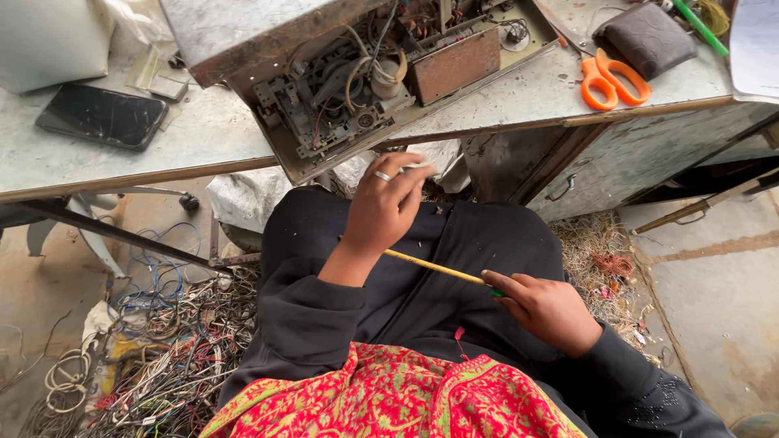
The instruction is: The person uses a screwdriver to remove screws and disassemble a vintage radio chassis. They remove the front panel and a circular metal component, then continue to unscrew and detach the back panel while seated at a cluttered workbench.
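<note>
right hand grips a yellow stick; left hand above it pinches something small, unclear what.

**What I cannot make out from here**

The left hand covers the far end of the yellow rod, so I cannot see its tip or what it meets. The right hand hides the rod's green end, and how that grip closes around it is unclear to me. Something pale sits at the left fingertips; too small for me to tell. The open chassis on the table is cut off by the top edge, and its inner parts blur together. The paper runs off the right edge. The green tool is partly out of view. The wire pile is cropped at the bottom.
</note>
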